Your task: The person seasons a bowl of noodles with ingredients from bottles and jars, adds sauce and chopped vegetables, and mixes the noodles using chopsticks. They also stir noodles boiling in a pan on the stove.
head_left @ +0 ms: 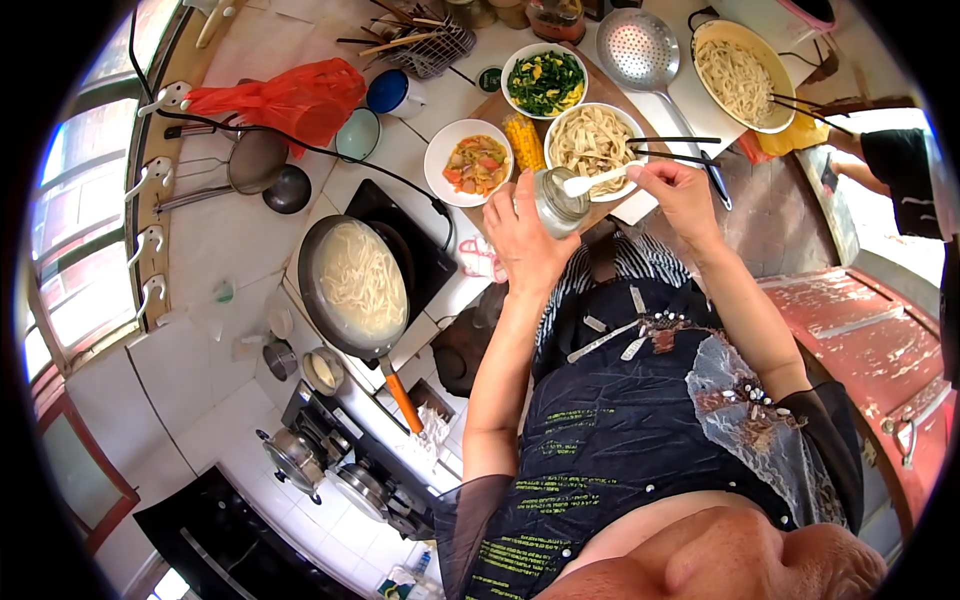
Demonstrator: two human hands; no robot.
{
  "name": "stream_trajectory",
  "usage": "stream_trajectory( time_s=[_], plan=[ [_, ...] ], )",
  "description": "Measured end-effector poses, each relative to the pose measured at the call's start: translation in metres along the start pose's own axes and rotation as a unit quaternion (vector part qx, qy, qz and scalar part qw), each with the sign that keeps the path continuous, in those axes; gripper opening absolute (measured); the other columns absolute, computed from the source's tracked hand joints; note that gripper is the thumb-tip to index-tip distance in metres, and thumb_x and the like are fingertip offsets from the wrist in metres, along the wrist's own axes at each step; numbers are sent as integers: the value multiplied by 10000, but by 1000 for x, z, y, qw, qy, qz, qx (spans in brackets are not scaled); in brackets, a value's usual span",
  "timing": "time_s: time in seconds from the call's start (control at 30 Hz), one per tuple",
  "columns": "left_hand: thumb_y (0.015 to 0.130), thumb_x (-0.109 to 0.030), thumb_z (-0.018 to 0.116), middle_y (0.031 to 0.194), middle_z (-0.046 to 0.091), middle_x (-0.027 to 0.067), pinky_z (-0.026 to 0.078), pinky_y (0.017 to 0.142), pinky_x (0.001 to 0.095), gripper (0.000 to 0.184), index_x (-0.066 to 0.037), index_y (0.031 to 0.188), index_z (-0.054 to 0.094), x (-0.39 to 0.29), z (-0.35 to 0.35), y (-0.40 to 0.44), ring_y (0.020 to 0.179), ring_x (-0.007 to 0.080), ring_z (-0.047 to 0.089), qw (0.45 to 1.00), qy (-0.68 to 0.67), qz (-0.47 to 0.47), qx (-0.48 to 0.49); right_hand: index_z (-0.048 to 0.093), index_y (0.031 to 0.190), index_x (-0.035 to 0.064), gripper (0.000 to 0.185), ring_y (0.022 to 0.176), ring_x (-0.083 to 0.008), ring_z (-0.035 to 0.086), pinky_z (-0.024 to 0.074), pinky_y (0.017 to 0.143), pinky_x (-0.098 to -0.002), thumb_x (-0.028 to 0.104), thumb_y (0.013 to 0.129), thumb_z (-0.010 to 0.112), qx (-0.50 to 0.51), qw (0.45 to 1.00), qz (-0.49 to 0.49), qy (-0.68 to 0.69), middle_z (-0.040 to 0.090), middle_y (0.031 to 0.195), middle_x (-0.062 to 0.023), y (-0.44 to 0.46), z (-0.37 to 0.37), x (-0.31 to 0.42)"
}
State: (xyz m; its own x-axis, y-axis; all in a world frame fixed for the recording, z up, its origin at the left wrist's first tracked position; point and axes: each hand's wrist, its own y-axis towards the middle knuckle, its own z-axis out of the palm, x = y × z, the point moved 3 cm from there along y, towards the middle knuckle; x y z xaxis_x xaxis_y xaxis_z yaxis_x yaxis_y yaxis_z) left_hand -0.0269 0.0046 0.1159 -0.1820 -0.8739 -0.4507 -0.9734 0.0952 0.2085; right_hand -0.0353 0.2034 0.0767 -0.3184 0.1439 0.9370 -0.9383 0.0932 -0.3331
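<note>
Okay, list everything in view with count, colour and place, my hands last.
Jar: one, clear, centre
Spoon: one, white, over the jar
Bowls: three, white, upper centre
Corn: unclear number, yellow, between the bowls
Chopsticks: two pairs, dark, upper right
Basin: one, yellow, upper right
Skimmer: one, silver, beside the basin
Frying pan: one, dark, left
Noodles: three lots, pale, in bowl, basin and pan
Plastic bag: one, red, upper left
Mug: one, blue-white, by the bag
Small bowl: one, pale green, by the mug
Pots: several, silver, lower left
Another person: one, dark sleeve, right edge
Left hand: one, bare, on the jar
Right hand: one, bare, holding the spoon
</note>
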Motion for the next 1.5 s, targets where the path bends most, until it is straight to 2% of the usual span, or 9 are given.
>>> stream_trajectory(
  time_s=[0.1,0.33,0.5,0.6,1.03,1.2,1.33,1.43,1.5],
  plan=[
    [479,-203,793,1093,430,167,350,894,449,831,-58,1209,422,5,-1,0,1029,353,415,1000,10,5,0,677,802,-2,169,595,-20,460,356,551,-173,166,789,695,-26,999,-1,31,593,670,36,4,-6,2],
    [452,-160,805,1069,432,161,339,919,453,852,-52,1205,420,10,-1,-3,1048,343,411,1000,6,-15,0,672,791,5,204,543,-13,400,304,479,-183,207,785,701,-90,993,-39,-67,534,629,64,20,-21,7],
    [496,-190,777,1062,426,171,346,894,456,816,-58,1215,415,11,0,-5,1025,361,412,1000,8,-7,-3,656,778,-18,228,520,-33,354,299,471,-208,207,782,697,-120,967,-127,-188,442,564,56,28,-22,11],
    [497,-191,780,1063,425,172,347,893,456,810,-57,1210,418,11,-1,-6,1023,363,416,1000,7,-6,-7,657,776,-21,230,520,-37,358,300,468,-214,206,779,696,-131,951,-179,-216,445,557,45,32,-22,11],
    [491,-198,773,1055,425,174,350,886,459,798,-54,1195,425,11,-5,-2,1001,365,419,1000,4,-5,-23,673,823,-9,235,519,-10,370,291,467,-179,222,792,693,-147,966,-123,-174,497,565,67,39,-33,14],
    [484,-185,766,1061,432,173,347,899,453,797,-53,1192,425,9,-7,6,1011,363,419,999,-5,-11,-36,675,816,-4,220,590,-11,414,320,519,-158,214,798,695,-122,989,-69,-39,539,651,68,41,-30,14],
    [485,-184,771,1064,436,168,344,907,453,795,-54,1188,425,7,-11,13,1021,360,421,999,-6,-12,-34,674,831,-8,214,583,-24,427,345,536,-175,203,800,691,-117,990,-63,-42,562,662,40,39,-27,20],
    [487,-185,778,1065,437,164,343,912,453,793,-54,1185,425,6,-10,18,1026,360,424,999,-9,-5,-40,672,835,-11,210,611,-31,443,360,562,-178,196,801,690,-124,980,-54,-146,578,699,28,40,-28,24],
    [489,-187,782,1065,438,166,344,915,453,793,-53,1184,424,7,-10,20,1028,363,425,999,-15,-2,-42,672,828,-16,208,613,-28,451,367,562,-178,190,803,686,-101,993,-52,-37,579,697,29,44,-26,18]
  ],
)
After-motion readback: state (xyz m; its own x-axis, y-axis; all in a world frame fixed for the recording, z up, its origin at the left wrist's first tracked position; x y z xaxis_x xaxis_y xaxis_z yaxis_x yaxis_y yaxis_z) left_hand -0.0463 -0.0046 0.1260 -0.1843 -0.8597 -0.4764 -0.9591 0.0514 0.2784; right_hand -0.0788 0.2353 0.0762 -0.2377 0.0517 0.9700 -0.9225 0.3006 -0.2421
